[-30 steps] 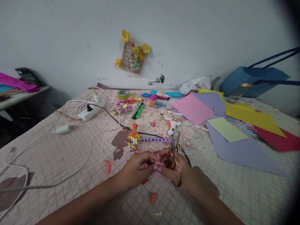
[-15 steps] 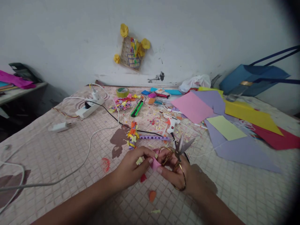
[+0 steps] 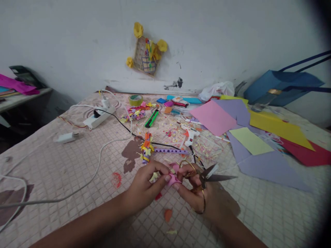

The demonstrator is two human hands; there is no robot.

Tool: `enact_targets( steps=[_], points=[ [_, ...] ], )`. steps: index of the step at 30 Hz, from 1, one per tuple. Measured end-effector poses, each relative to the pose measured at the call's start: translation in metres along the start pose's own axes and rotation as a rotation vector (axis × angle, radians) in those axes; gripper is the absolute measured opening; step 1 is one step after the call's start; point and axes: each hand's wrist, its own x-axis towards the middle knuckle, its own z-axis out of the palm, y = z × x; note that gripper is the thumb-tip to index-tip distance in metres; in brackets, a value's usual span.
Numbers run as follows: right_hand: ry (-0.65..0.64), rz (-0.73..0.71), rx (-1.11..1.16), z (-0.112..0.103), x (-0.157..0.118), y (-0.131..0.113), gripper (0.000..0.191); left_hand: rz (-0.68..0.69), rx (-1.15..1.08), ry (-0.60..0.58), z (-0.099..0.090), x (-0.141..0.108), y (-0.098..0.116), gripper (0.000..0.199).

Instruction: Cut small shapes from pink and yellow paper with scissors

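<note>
Between my hands is a small piece of pink paper. My left hand pinches its left side between thumb and fingers. Scissors with gold handles hang on the fingers of my right hand, blades parted and pointing right. That hand's thumb and fingertips also touch the paper's right side. Just beyond my hands lie a purple dotted paper stick and a bundle of orange, yellow and purple paper flowers.
A white glue gun, a green cutter and paper scraps lie farther back. Coloured paper sheets cover the right side. At left are a power strip, an adapter and loose cables. A blue bag stands at back right.
The scissors have swung in my right hand, their blades turning from up and right to pointing right. Both hands keep the pink paper in nearly the same place.
</note>
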Motion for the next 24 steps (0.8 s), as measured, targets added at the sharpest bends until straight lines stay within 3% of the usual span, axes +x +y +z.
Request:
enact_targets(
  steps=[8, 12, 15, 17, 21, 24],
  points=[
    [0.040, -0.082, 0.048, 0.004, -0.002, 0.009, 0.018, 0.075, 0.037, 0.025, 0.004, -0.001, 0.002, 0.004],
    [-0.022, -0.035, 0.051, 0.005, -0.003, 0.008, 0.015, 0.128, 0.208, 0.046, 0.001, -0.001, 0.007, 0.008],
    [0.050, -0.001, 0.154, 0.009, -0.004, 0.015, 0.013, 0.146, 0.283, 0.074, 0.000, 0.000, 0.011, 0.010],
    [0.098, 0.021, 0.207, 0.012, -0.005, 0.018, 0.013, 0.154, 0.284, 0.051, 0.000, -0.001, 0.013, 0.010],
    [0.004, 0.049, 0.219, 0.012, -0.005, 0.015, 0.004, 0.116, 0.254, 0.028, 0.001, -0.001, 0.013, 0.010],
    [0.011, 0.062, 0.160, 0.009, -0.005, 0.012, 0.006, 0.083, 0.205, 0.019, 0.003, -0.001, 0.012, 0.009]
  ],
)
